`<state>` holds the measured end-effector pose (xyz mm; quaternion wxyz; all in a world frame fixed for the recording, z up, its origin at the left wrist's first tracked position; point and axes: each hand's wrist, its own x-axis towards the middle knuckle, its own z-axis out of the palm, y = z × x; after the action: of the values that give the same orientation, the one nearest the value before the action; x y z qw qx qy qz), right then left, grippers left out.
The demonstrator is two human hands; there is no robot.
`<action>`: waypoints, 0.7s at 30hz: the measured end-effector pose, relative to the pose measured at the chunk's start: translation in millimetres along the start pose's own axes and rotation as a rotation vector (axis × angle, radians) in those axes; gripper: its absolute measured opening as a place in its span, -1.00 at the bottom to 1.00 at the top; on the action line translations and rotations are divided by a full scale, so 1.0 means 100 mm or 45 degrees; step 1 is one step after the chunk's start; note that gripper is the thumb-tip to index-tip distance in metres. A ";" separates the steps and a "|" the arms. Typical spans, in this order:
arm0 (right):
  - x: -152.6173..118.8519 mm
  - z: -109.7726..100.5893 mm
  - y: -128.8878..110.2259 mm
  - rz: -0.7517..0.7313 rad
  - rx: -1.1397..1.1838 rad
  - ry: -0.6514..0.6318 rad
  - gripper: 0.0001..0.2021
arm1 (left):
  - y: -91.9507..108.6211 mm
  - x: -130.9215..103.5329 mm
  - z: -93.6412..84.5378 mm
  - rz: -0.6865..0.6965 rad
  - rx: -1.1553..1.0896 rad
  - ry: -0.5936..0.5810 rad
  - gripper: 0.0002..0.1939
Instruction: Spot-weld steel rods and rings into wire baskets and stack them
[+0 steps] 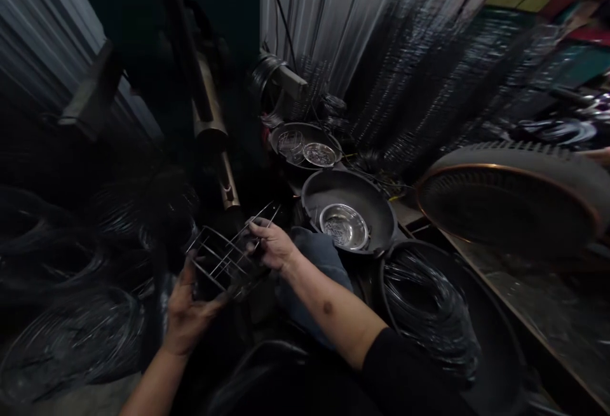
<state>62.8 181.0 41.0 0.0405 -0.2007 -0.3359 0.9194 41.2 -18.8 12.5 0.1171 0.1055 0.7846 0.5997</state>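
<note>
Between my two hands is a small wire rack [220,258] of crossed metal rods, held tilted just below the tip of a machine's rod [229,195]. My left hand [187,308] grips its left and lower edge, thumb and fingers spread along the frame. At the upper right end, my right hand [271,244] pinches the wires between thumb and fingers. Shadow hides the lower part of the rack. Right of my right hand, a steel bowl [344,227] holding small metal pieces sits inside a dark round pan [381,203].
Farther back, another pan [305,129] holds a second bowl [319,154]. A coil of wire [433,308] lies in a large basin at right, below a round fan-like guard [509,200]. Tall stacks of wire parts [405,67] line the corrugated wall. Wire hoops [76,340] lie at left.
</note>
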 end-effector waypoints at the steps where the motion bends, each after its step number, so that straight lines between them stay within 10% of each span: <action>1: 0.02 0.01 -0.05 -0.022 0.000 0.014 -0.77 | 0.00 0.06 0.02 0.138 0.051 0.020 0.04; 5: 0.13 0.05 -0.23 -0.122 0.036 0.095 -0.78 | 0.01 0.26 0.12 0.393 0.138 0.005 -0.02; 13: 0.24 0.23 -0.38 -0.195 0.193 0.181 -0.84 | 0.22 0.50 0.15 -0.056 -0.115 0.004 -0.36; 21: 0.34 0.40 -0.33 -0.309 0.140 0.196 -0.85 | 0.08 0.59 0.15 0.227 0.017 -0.001 -0.10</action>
<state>13.5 189.4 78.4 0.1880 -0.2260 -0.3028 0.9066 -9.6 15.0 13.3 0.0629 0.1762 0.7760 0.6024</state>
